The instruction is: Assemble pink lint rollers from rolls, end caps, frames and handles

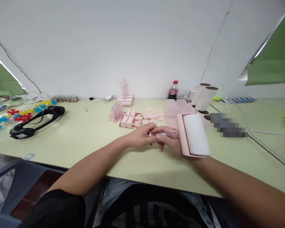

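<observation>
A lint roller (196,134) with a pink frame and a white paper roll is held over the table in front of me. My right hand (171,144) is closed around its clear pink handle (172,134), with the roller head above my right wrist. At the other end of the handle, the fingers of my left hand (140,136) pinch the tip. What exactly sits between the left fingertips is partly hidden. Just beyond my hands lie pink roller frames (131,118), several pink discs (152,121) and a group of clear pink handles (117,110).
Translucent pink covers (171,109) and white paper rolls (206,98) stand at the right, with a cola bottle (173,90) behind. A black headset (38,122) and colourful flower pieces (23,115) lie on the left. A cable (270,131) crosses the right side.
</observation>
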`<state>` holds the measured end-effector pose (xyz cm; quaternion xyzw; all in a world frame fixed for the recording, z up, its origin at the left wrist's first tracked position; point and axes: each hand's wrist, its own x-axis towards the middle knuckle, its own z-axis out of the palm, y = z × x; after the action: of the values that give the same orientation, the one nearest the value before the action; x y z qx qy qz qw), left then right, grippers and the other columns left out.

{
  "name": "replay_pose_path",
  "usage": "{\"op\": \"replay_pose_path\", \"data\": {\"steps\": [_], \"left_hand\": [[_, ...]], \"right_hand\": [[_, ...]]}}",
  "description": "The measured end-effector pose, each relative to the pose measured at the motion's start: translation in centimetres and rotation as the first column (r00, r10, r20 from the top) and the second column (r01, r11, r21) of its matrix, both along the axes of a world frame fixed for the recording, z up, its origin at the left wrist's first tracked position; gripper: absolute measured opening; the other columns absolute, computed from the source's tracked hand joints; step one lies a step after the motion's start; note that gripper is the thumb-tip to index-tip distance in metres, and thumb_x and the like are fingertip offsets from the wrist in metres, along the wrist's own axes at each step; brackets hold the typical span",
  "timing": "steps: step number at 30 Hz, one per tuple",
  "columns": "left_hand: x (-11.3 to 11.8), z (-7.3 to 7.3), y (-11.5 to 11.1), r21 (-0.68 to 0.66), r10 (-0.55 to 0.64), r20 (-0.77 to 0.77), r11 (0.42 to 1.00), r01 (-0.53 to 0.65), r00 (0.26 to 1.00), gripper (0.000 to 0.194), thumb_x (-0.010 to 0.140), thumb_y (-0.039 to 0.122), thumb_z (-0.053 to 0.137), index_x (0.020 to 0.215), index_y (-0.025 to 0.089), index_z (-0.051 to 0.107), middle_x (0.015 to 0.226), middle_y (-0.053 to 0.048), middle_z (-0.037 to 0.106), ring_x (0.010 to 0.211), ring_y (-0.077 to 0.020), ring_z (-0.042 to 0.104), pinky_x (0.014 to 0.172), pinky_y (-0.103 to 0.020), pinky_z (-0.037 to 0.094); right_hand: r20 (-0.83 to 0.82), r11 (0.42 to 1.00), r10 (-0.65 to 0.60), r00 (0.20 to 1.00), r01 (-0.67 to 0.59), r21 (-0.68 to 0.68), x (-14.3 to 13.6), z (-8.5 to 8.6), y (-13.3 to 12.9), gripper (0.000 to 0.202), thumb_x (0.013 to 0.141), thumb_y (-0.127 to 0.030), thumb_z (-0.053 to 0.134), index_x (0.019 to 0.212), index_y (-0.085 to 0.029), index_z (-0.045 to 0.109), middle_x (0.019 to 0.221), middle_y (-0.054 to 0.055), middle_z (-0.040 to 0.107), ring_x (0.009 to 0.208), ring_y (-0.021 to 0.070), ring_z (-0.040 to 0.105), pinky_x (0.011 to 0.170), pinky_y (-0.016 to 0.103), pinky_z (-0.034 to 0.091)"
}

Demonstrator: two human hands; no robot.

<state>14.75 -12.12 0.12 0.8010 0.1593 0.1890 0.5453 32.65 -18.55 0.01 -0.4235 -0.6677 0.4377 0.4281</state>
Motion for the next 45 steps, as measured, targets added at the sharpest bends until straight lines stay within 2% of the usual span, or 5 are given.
{"op": "replay_pose_path", "data": {"steps": [11,24,33,45], "left_hand": [[0.13,-0.15,-0.16,-0.031,-0.003,0.07,1.0,0.005,0.998,0.03,0.092,0.045,0.059,0.096,0.019,0.045,0.089,-0.007,0.069,0.09,-0.02,0.07,0.065,-0.028,0.047],[0.23,-0.23,-0.23,-0.024,0.031,0.052,0.999,-0.029,0.998,0.034,0.091,0.05,0.059,0.098,0.019,0.045,0.09,-0.007,0.069,0.09,-0.019,0.07,0.064,-0.026,0.047],[0.12,0.09,-0.2,-0.006,0.018,0.018,1.0,-0.018,1.0,0.036,0.091,0.052,0.057,0.099,0.02,0.045,0.089,-0.006,0.07,0.091,-0.0196,0.069,0.062,-0.026,0.044],[0.02,-0.11,-0.06,0.022,0.029,-0.016,0.999,-0.029,0.999,0.033,0.092,0.05,0.055,0.097,0.019,0.044,0.092,-0.007,0.069,0.092,-0.0192,0.067,0.065,-0.028,0.046]], "right_hand": [[-0.016,0.996,0.028,0.999,-0.027,0.083,0.48,-0.81,0.4,0.029,0.089,-0.043,0.06,0.1,-0.018,0.068,0.083,0.005,0.068,0.059,0.0131,0.059,0.054,0.028,0.051],[-0.009,0.999,0.019,1.0,-0.019,0.045,0.36,-0.44,0.12,0.029,0.09,-0.041,0.059,0.104,-0.017,0.068,0.081,0.006,0.069,0.061,0.0141,0.06,0.055,0.028,0.051],[-0.005,0.998,0.019,1.0,-0.019,0.058,0.29,-0.34,0.14,0.029,0.089,-0.044,0.06,0.098,-0.018,0.067,0.077,0.005,0.068,0.059,0.0137,0.058,0.053,0.027,0.051],[0.02,1.0,-0.009,1.0,0.009,0.024,0.01,-0.01,0.08,0.024,0.087,-0.04,0.061,0.095,-0.018,0.068,0.07,0.002,0.063,0.056,0.0123,0.056,0.05,0.025,0.051]]}}
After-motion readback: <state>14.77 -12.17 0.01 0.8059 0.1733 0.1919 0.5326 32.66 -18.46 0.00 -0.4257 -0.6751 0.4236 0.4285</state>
